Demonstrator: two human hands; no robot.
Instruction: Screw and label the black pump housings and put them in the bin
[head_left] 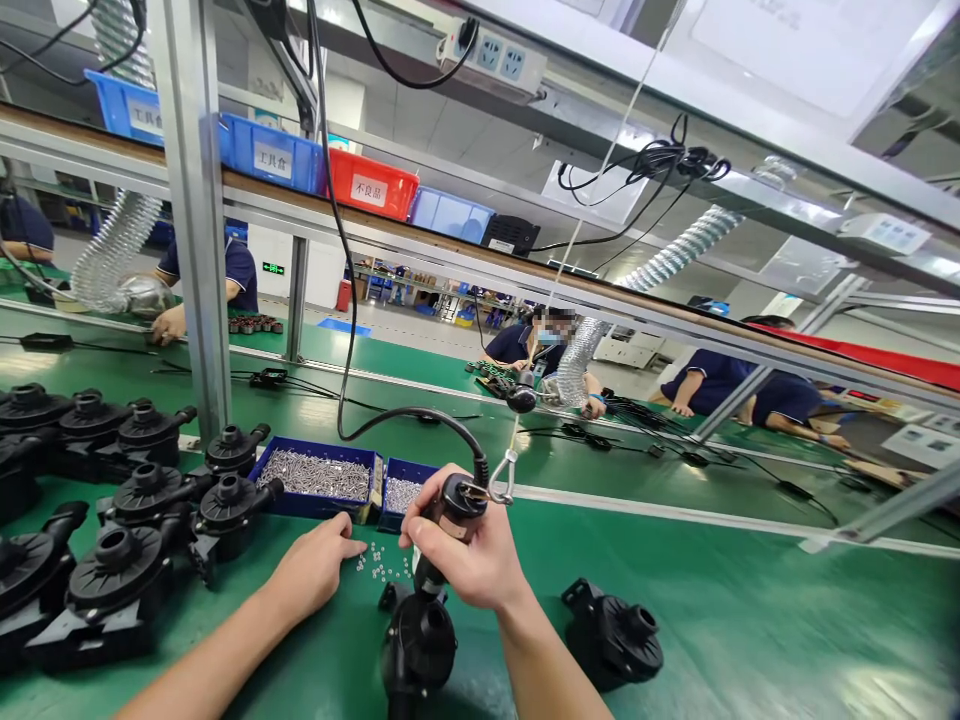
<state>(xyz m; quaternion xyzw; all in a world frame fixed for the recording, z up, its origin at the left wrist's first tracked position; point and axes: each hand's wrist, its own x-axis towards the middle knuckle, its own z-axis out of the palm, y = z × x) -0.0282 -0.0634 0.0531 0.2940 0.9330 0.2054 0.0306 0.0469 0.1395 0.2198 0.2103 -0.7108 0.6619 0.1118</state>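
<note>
My right hand [480, 560] is wrapped round a black electric screwdriver [452, 515], held upright with its cable running from the top. Its lower end meets a black blower housing [420, 645] below; the bit's tip is hidden. A metal hook [504, 480] links the tool's top to a hanging cord. On the green table, my left hand [319, 560] has its fingers closed together beside scattered small metal nuts [382, 570]. Whatever its fingertips hold, if anything, is hidden. Another black blower housing [613, 635] lies right of my right forearm.
Several black blower housings [120, 565] crowd the left. Behind my hands stand a blue bin of screws [259, 470] and a smaller blue bin [388, 520] of metal parts. A metal post [191, 220] rises at left. Co-workers [517, 340] sit beyond the shelf.
</note>
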